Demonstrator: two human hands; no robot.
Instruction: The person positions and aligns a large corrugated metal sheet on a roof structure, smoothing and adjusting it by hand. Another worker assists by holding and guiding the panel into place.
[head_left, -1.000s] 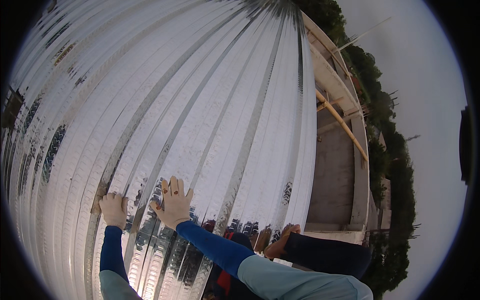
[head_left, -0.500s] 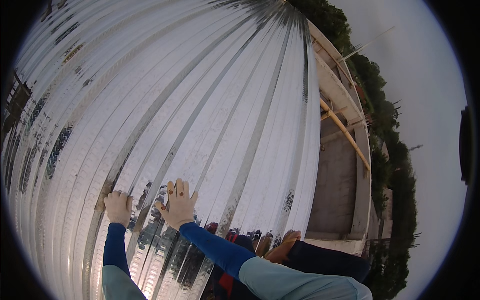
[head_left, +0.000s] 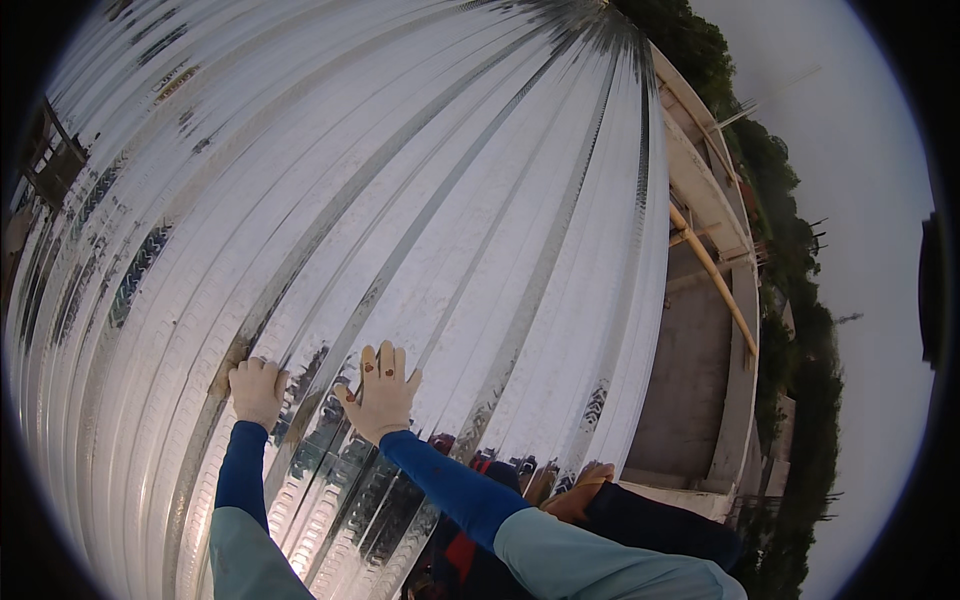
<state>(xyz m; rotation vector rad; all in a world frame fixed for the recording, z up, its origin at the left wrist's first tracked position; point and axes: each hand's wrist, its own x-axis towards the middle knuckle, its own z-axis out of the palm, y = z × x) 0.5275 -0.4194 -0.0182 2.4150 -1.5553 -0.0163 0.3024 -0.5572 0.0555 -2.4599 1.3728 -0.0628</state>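
Observation:
Shiny ribbed metal sheeting [head_left: 480,270] spreads under both my hands. My left hand [head_left: 257,392], in a pale work glove, rests on a raised rib. Its fingers are bent down over the rib, and their tips are hidden. Just to the right, my right hand [head_left: 382,392] lies palm down on the sheeting. Its gloved fingers are stretched and spread, with brown marks on the back of two of them. Nothing loose shows in either hand.
The sheeting's edge runs along the right, beside a concrete wall [head_left: 735,400] and a recess crossed by a bamboo pole [head_left: 715,275]. A dark-trousered leg [head_left: 655,525] and a brown shoe [head_left: 580,493] are near that edge. Trees [head_left: 800,400] stand beyond.
The whole view has shifted a little, so the scene sits further right and higher. Both hands keep about the same places on the sheeting.

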